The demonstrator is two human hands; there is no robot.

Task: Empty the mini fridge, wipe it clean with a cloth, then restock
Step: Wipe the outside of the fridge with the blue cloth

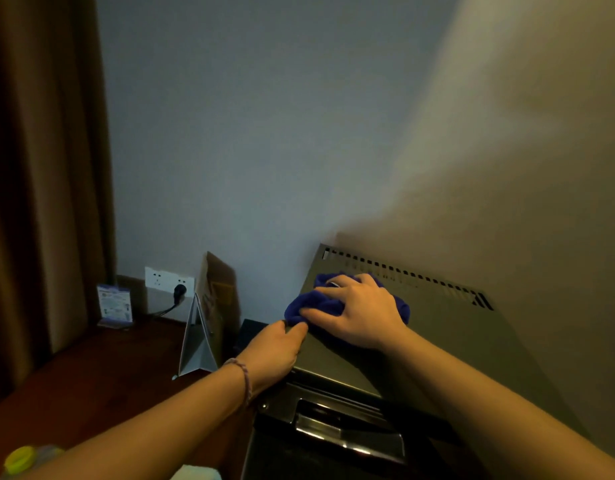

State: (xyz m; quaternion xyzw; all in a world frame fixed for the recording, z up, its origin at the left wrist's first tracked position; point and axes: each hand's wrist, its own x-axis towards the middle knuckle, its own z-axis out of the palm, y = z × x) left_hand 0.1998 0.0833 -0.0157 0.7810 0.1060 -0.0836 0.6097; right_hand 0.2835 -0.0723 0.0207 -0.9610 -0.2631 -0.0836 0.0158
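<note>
Lower right of frame: mini fridge (437, 348), back edge against wall (299, 133). On its top, centre right: cloth (311, 304), under right hand (359, 311). At top's left edge, just below cloth: left hand (276, 353). Left of fridge, on table (91, 368): paper bag (209, 317); further left, card stand (115, 304). Behind, on wall: socket (169, 282) with plug (179, 292). Far left: curtain (39, 168). Bottom left corner: bottle cap (20, 459).

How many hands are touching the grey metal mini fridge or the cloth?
2. The right hand presses the blue cloth on the fridge top; the left hand rests at its left edge.
</note>
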